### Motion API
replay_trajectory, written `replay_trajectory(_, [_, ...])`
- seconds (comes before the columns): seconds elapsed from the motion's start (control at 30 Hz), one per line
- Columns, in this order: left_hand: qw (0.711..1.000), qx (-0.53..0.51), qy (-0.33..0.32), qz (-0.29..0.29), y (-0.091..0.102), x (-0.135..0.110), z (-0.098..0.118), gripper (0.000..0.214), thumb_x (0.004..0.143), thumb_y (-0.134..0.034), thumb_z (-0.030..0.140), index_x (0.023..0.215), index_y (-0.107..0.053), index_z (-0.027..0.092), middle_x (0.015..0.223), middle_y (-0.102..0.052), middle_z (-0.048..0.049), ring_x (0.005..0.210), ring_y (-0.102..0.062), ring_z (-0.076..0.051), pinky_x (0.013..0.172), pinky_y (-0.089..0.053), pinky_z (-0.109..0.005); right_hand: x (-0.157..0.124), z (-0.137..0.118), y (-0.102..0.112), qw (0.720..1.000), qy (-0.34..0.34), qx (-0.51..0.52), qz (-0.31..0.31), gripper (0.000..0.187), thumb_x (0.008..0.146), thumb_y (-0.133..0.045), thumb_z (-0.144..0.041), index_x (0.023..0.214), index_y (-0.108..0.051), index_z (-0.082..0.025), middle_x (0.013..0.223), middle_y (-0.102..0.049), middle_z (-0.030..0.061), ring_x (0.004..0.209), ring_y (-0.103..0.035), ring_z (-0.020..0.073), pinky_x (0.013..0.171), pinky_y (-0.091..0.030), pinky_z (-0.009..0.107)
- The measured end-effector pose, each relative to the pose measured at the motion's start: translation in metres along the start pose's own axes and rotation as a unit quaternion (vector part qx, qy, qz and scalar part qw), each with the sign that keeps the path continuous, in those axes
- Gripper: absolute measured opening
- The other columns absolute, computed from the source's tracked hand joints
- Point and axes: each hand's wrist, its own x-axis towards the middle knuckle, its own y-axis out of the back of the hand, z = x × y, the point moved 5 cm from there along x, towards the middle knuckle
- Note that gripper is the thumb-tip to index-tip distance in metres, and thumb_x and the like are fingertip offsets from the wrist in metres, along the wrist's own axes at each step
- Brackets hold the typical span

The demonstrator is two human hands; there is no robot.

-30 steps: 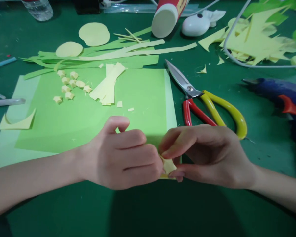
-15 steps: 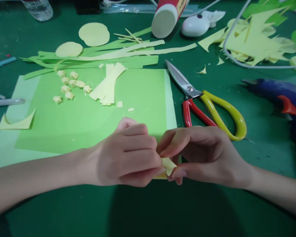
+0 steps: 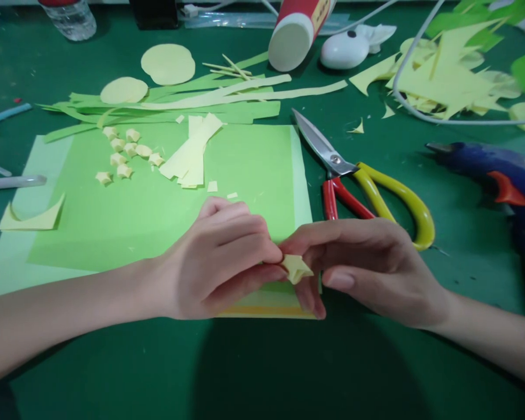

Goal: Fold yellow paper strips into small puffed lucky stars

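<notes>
A small pale-yellow folded paper star [image 3: 296, 269] is pinched at its left point between the thumb and finger of my left hand [image 3: 227, 256]. Around its other side curves my right hand [image 3: 367, 268], the thumb apart from the star and the index fingertip close to my left fingertips. Whether the right fingers behind touch the star is unclear. Below both hands lies a light-green paper sheet [image 3: 157, 221]. Several finished paper stars [image 3: 123, 171] rest on its upper left, beside crossed pale-yellow paper strips [image 3: 195, 153].
Scissors [image 3: 336, 160] with red and yellow handles lie right of the sheet, near a blue glue gun [image 3: 476, 163]. Behind are long green paper strips [image 3: 227, 111], a tipped paper cup [image 3: 291, 44], a white mouse-shaped object [image 3: 343, 51] and yellow paper scraps [image 3: 450, 70] under a cable.
The star has risen slightly and turned, showing more of its shape. My right thumb has come off it, while my left hand has changed from a fist-like grip to a fingertip pinch.
</notes>
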Motion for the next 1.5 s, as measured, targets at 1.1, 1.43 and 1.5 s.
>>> replay_trajectory(1.1, [0.978, 0.185, -0.098, -0.01, -0.003, -0.008, 0.012, 0.011, 0.074, -0.05, 0.009, 0.066, -0.049, 0.017, 0.058, -0.051, 0.0029, 0.06, -0.04, -0.012, 0.061, -0.023, -0.031, 0.002, -0.006, 0.001, 0.974, 0.071, -0.214, 0.028, 0.021, 0.072, -0.062, -0.007, 0.087, -0.061, -0.022, 0.079, -0.061, 0.0003, 0.067, -0.06, 0.0089, 0.055, -0.053, 0.017])
replay_trajectory(1.43, [0.992, 0.12, -0.038, 0.002, 0.0, -0.004, 0.009, 0.016, 0.078, -0.053, 0.016, 0.063, -0.046, 0.016, 0.056, -0.052, 0.0041, 0.057, -0.04, -0.011, 0.063, -0.026, -0.031, 0.002, 0.001, 0.002, 0.994, -0.004, -0.097, 0.059, 0.012, 0.073, -0.063, -0.013, 0.082, -0.061, -0.019, 0.07, -0.06, -0.0013, 0.055, -0.06, 0.007, 0.049, -0.055, 0.015])
replay_trajectory(1.5, [0.993, 0.111, -0.023, 0.01, 0.0, -0.003, 0.007, 0.019, 0.079, -0.053, 0.023, 0.063, -0.046, 0.016, 0.056, -0.051, 0.0041, 0.056, -0.04, -0.01, 0.062, -0.027, -0.03, 0.003, 0.001, 0.004, 0.995, -0.009, -0.071, 0.065, 0.013, 0.073, -0.063, -0.013, 0.084, -0.061, -0.02, 0.068, -0.061, -0.0019, 0.055, -0.06, 0.007, 0.048, -0.055, 0.015])
